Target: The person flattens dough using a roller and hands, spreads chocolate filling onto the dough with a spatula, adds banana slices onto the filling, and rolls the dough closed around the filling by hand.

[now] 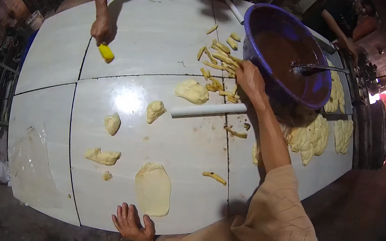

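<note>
My left hand (134,224) rests at the table's near edge with its fingers spread, holding nothing. Just beyond its fingertips lies a flat, oval sheet of dough (153,190). My right arm stretches far across the table. At its end my right hand (251,83) is closed on some of the yellow, banana-like strips (221,58) in a loose pile beside a purple basin (288,55). Its fingertips are partly hidden. A white rolling pin (209,109) lies just left of that forearm. Lumps of pale dough (192,91) are scattered to the left.
Brown filling and a metal spoon (319,67) are in the basin. Shaped dough pieces (311,137) lie to the right. Across the table, a co-worker's hand (103,29) holds a yellow scraper (106,52). Another person stands far right. A clear plastic sheet (33,167) lies near left.
</note>
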Demonstrator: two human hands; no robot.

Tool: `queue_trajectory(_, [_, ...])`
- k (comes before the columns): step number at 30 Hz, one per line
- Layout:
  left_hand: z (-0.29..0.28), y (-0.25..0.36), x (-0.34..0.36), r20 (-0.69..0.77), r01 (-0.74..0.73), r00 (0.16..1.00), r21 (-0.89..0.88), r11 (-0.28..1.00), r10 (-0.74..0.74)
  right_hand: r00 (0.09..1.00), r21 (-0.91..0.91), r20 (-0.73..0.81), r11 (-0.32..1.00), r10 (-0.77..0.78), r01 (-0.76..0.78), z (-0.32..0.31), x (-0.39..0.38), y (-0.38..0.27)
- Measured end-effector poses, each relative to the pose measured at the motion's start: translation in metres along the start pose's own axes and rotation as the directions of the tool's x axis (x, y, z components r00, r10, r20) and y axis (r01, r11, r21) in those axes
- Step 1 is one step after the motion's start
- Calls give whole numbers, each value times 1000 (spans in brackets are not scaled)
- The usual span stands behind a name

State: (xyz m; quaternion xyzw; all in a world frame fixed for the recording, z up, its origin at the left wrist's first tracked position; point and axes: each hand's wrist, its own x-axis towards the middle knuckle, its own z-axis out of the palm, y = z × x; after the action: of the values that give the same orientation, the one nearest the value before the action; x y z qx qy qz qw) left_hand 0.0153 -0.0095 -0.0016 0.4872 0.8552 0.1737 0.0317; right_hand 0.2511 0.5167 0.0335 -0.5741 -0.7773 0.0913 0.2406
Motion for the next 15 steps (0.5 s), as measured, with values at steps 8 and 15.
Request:
queue_trajectory(8, [-3,1,3,5,-17,1000,-9,1000,17,977,-49,191,993,-95,107,4,4,16])
queue_trajectory(15, [1,1,5,-67,-34,997,-12,999,33,969,88,240,996,-51,30,-59,-60,0])
